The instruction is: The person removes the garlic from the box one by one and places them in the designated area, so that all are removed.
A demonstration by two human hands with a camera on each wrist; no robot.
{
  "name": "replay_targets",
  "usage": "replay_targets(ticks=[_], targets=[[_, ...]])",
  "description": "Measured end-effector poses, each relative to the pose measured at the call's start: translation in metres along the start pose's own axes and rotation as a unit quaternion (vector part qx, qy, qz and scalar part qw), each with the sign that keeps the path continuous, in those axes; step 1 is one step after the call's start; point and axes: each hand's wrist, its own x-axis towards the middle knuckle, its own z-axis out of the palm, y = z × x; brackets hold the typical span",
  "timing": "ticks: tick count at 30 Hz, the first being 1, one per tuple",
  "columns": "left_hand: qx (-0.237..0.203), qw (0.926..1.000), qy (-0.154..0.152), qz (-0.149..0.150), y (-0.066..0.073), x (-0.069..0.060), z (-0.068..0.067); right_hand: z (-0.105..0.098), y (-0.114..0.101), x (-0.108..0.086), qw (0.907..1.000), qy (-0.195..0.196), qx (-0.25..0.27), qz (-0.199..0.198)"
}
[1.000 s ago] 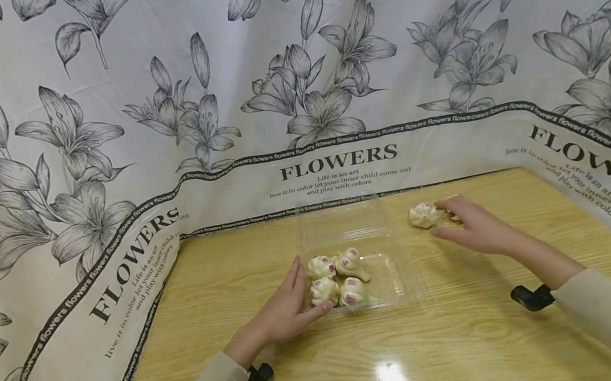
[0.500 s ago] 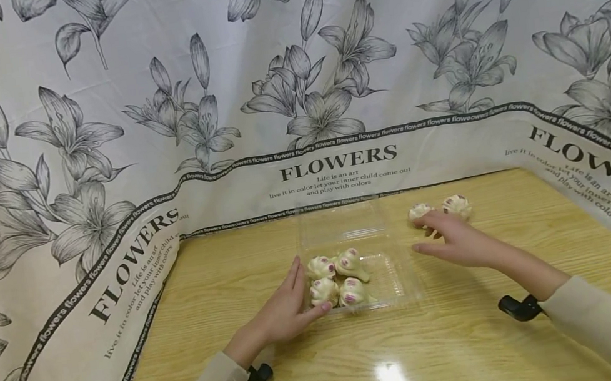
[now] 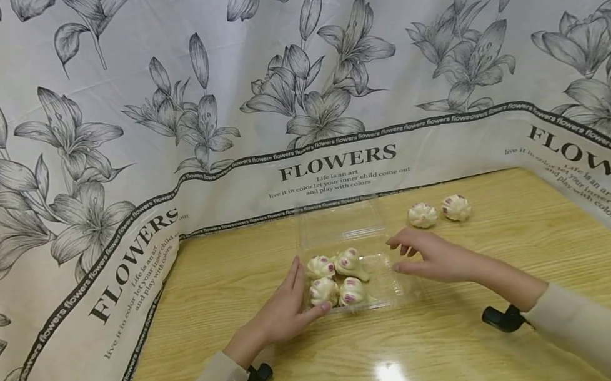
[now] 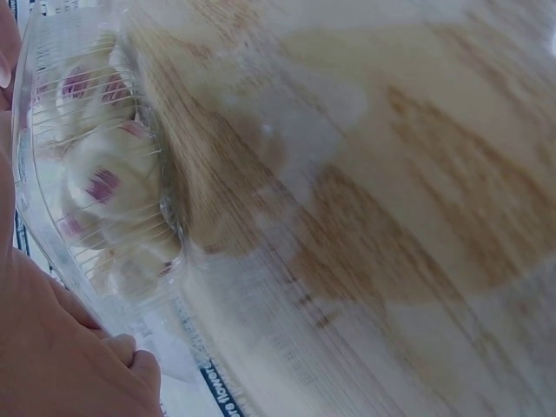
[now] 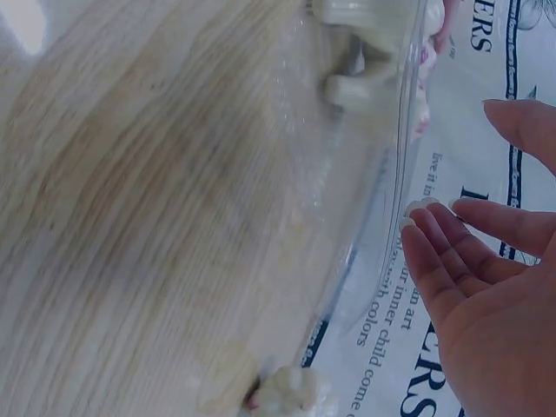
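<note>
A clear plastic box [image 3: 389, 278] with its lid [image 3: 340, 221] folded back holds several cream bulbs [image 3: 324, 292] with purple marks, grouped in its left part. My left hand [image 3: 279, 310] rests along the box's left side, thumb at the front corner; the left wrist view shows the fingers at the box wall [image 4: 48, 208]. My right hand [image 3: 437, 257] is at the box's right edge, fingers slightly bent and apart, holding nothing. In the right wrist view the hand [image 5: 495, 295] is beside the clear wall, with thumb and fingers spread.
Two more bulbs, one whitish [image 3: 422, 215] and one with purple marks [image 3: 457, 207], lie on the wooden table [image 3: 222, 256] behind my right hand. A curtain printed with flowers [image 3: 321, 75] stands round the table's back and sides.
My right hand has moved left and nearer, away from the two loose bulbs to the box's right edge, uncovering both. The left hand and the box have stayed in place.
</note>
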Motion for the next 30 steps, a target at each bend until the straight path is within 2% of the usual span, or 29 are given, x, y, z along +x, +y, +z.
replay_targets(ticks=[7, 15, 20, 30], targets=[[0.002, 1.0000, 0.000, 0.000, 0.000, 0.001, 0.001, 0.016, -0.005, 0.006, 0.9992, -0.015, 0.032, -0.018], [0.002, 1.0000, -0.002, -0.002, 0.002, 0.000, -0.001, 0.032, -0.012, 0.017, 0.9982, -0.042, 0.038, -0.022], [0.002, 1.0000, -0.003, -0.002, 0.002, 0.000, -0.001, 0.042, -0.021, 0.023, 0.9962, -0.056, 0.063, -0.023], [-0.005, 1.0000, -0.002, -0.002, 0.000, 0.000, 0.000, 0.059, -0.033, 0.031, 0.9917, -0.072, 0.105, 0.020]])
